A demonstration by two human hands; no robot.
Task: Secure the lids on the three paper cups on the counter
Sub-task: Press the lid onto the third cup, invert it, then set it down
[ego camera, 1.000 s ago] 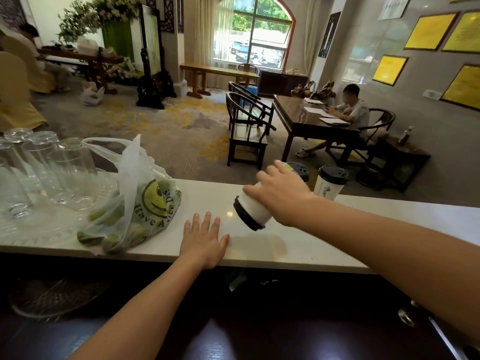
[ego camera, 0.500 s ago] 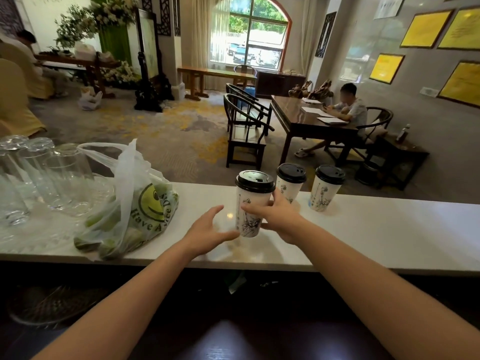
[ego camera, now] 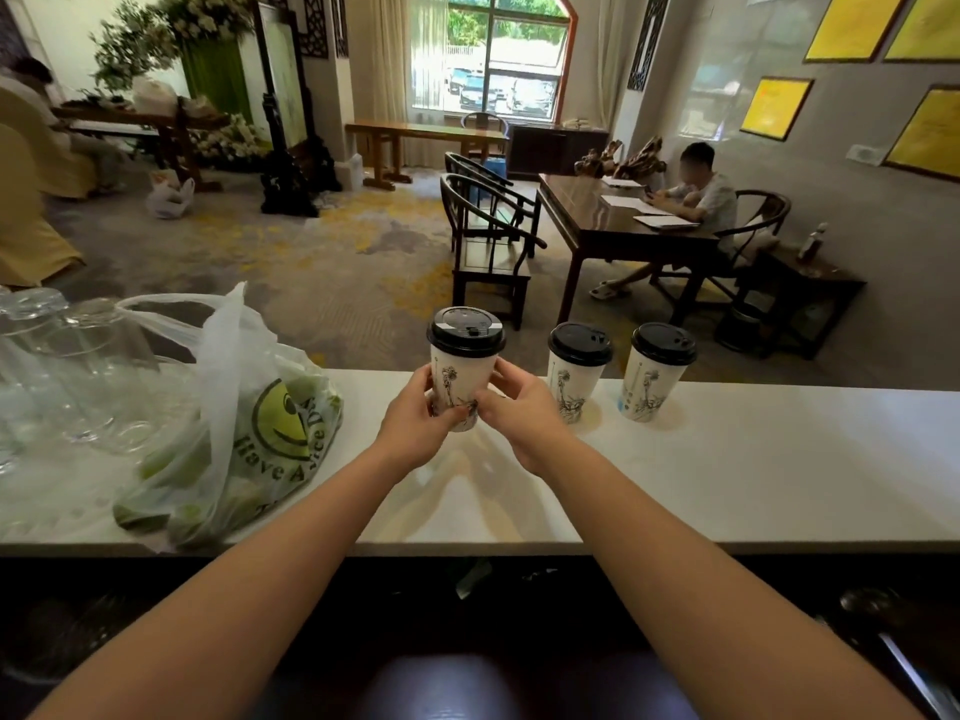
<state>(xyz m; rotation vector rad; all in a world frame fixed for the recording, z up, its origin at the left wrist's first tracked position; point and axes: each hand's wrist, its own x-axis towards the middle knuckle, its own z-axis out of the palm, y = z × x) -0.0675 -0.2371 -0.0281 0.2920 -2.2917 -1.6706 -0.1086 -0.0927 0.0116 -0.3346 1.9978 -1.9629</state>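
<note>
Both hands close around the lower half of the nearest paper cup (ego camera: 460, 379): the left hand (ego camera: 415, 426) wraps its left side, the right hand (ego camera: 519, 415) its right, each grip holding it upright over the white tabletop (ego camera: 753, 459). Its black lid (ego camera: 466, 330) sits on top. Two more lidded cups (ego camera: 574, 374) (ego camera: 657, 371) stand just to the right.

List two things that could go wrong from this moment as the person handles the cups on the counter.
1. Both hands, left and right, pinch the held cup low down; squeezing its paper wall might pop the lid loose.
2. The middle cup stands close beside the right hand; a sideways move could knock it over, possibly into the right cup.
</note>
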